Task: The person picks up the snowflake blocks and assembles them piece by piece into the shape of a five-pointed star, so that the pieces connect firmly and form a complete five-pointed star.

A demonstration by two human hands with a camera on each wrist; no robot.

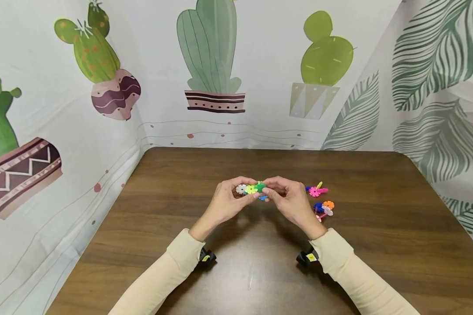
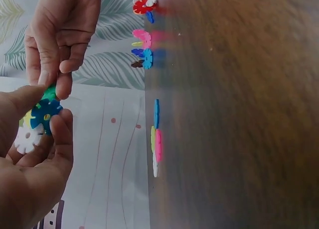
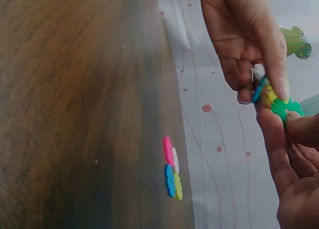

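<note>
Over the middle of the table, my left hand (image 1: 227, 197) holds a small cluster of joined, notched flower-shaped plastic discs. In it are a white disc (image 1: 241, 189), a yellow disc (image 1: 251, 189) and a blue disc (image 2: 42, 115). The right hand (image 1: 291, 199) pinches a green disc (image 3: 286, 109) between thumb and fingers, right against the yellow one. Both hands' fingertips meet around the pieces, hiding part of them. In the left wrist view, the left thumb and fingers curl round the blue and white discs.
Below and beyond the hands, a blue disc (image 2: 156, 113), a pink disc (image 2: 159, 145) and others lie on the brown wooden table (image 1: 173, 262). Right of the right hand are two clusters, one with a pink disc (image 1: 314, 191), one with an orange disc (image 1: 329, 204). A cactus-print cloth (image 1: 268, 127) hangs behind.
</note>
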